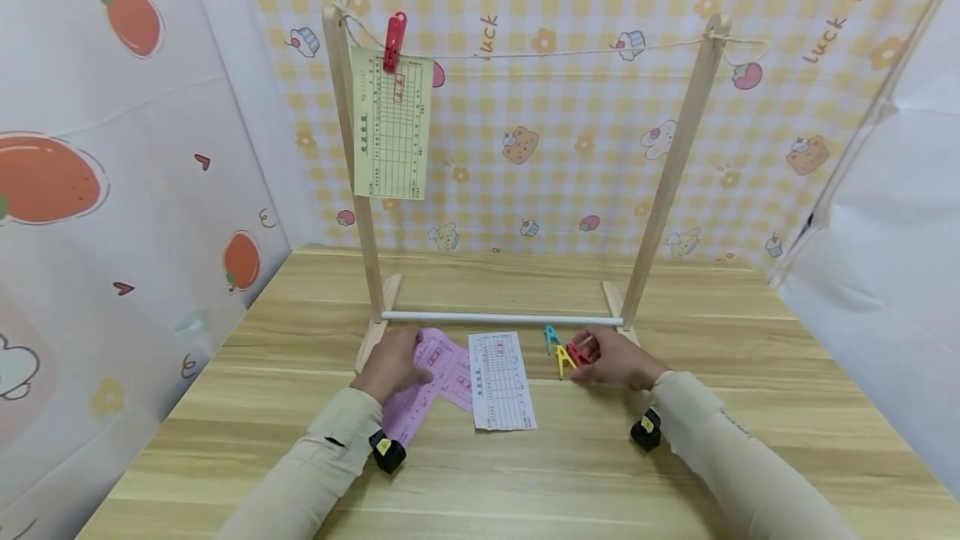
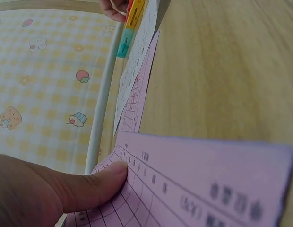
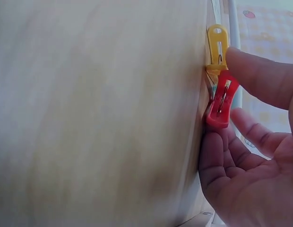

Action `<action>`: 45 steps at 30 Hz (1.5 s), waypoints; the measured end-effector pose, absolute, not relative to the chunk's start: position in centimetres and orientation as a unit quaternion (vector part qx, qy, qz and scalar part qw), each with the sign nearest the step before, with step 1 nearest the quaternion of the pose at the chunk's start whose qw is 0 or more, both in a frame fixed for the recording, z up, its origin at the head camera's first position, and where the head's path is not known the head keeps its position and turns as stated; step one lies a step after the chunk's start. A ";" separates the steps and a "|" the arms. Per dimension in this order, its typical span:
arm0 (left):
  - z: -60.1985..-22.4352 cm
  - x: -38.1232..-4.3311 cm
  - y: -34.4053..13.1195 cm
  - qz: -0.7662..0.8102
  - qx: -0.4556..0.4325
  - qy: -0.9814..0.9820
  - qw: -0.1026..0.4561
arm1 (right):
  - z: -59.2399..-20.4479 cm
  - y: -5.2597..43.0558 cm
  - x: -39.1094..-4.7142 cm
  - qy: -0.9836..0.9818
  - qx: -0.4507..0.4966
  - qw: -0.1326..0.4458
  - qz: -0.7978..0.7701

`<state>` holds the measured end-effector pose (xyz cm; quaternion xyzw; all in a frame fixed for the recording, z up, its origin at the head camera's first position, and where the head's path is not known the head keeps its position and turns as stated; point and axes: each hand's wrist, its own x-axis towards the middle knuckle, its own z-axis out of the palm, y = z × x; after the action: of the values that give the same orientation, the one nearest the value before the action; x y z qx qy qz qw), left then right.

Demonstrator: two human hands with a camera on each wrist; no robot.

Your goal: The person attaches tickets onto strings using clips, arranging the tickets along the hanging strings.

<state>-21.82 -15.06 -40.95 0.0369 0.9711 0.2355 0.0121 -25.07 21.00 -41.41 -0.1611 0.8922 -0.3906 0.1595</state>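
Note:
My left hand (image 1: 392, 363) grips a pink printed slip (image 2: 198, 175), its thumb lying on the printed face and the slip bending up off the table. A second pink slip (image 1: 456, 386) lies partly under a white slip (image 1: 502, 382). To the right, my right hand (image 1: 617, 358) has thumb and fingers around a red clothespin (image 3: 223, 101), low over the tabletop. Beside it lie a yellow clothespin (image 1: 565, 360) and a blue one (image 1: 551, 335). Another red clothespin (image 1: 394, 42) fastens a yellow slip (image 1: 393, 140) to a string.
A wooden frame with left post (image 1: 356, 165) and right post (image 1: 675, 165) holds up the string (image 1: 555, 54). A white rod (image 1: 495, 318) joins its feet behind the slips. Patterned cloth (image 1: 540, 173) hangs at the back, and more cloth covers both sides.

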 end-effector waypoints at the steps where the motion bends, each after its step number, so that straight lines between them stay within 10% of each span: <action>1: -40.9 -21.8 -15.0 0.234 0.036 0.971 0.014 | -41.4 21.0 -25.1 0.892 -0.161 0.158 -0.392; 45: -37.3 -22.7 -13.8 0.311 0.045 0.949 0.011 | -37.1 20.2 -25.5 0.888 -0.176 0.145 -0.398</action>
<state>-22.74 -13.84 -37.35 0.0450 0.9493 0.3109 0.0113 -25.52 20.20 -37.11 -0.1757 0.8884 -0.3983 0.1455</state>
